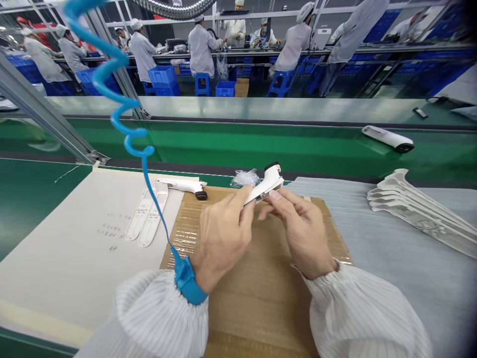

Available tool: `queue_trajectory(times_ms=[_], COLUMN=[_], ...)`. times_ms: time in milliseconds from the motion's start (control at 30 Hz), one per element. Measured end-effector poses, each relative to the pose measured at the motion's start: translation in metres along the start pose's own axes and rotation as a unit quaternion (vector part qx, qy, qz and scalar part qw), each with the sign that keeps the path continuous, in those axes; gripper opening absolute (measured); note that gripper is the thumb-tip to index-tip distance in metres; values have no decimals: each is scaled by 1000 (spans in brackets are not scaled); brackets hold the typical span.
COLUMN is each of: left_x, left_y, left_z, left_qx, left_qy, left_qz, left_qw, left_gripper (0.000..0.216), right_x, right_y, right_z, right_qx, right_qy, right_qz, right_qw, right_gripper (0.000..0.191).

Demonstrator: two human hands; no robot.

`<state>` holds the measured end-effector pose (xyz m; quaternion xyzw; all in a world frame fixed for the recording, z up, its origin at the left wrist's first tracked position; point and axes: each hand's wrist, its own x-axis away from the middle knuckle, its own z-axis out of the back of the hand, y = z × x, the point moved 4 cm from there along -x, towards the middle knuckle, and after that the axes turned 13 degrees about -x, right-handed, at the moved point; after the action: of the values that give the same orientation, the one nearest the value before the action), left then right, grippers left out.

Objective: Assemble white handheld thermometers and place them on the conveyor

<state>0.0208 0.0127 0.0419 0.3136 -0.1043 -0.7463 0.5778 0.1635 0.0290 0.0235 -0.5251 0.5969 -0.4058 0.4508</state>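
Between my two hands, above the brown cardboard [261, 278], is a white handheld device [265, 185] with a black-rimmed head, tilted up to the right. My left hand [225, 233] grips its handle end, thumb and fingers closed round it. My right hand [303, 226] pinches the underside near the head with thumb and index finger; the contact is partly hidden. A gap along the side shows darker inner parts. Behind my left hand lies a similar white device [186, 186] with a black end, beside two long white shell pieces [149, 214].
A blue coiled cord [128, 107] runs down to the blue wrist strap [188, 281]. Clear plastic wrap [245, 178] lies behind the device. Several white shells [421, 209] are stacked at right on grey foam. Another white device [387, 138] lies on the green conveyor [242, 149]. Co-workers sit beyond.
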Motion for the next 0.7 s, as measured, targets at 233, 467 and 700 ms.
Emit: queue_trajectory(times_ms=[233,467,700], left_x=[0,0,1], left_y=[1,2,3], left_z=[0,1,-1], left_qx=[-121,-230,-213], left_qy=[20,-7,6], left_qz=[-47,-70,-74], left_qw=[991,971,974], left_gripper=[32,33,34], right_x=[1,4,4], right_y=[2,3,2], right_z=[-2,1,-1], right_qx=[-70,4,6], right_qy=[2,24,23], right_qz=[-32,-59,-67], right_qw=[997,998,997], right_gripper=[26,34,33])
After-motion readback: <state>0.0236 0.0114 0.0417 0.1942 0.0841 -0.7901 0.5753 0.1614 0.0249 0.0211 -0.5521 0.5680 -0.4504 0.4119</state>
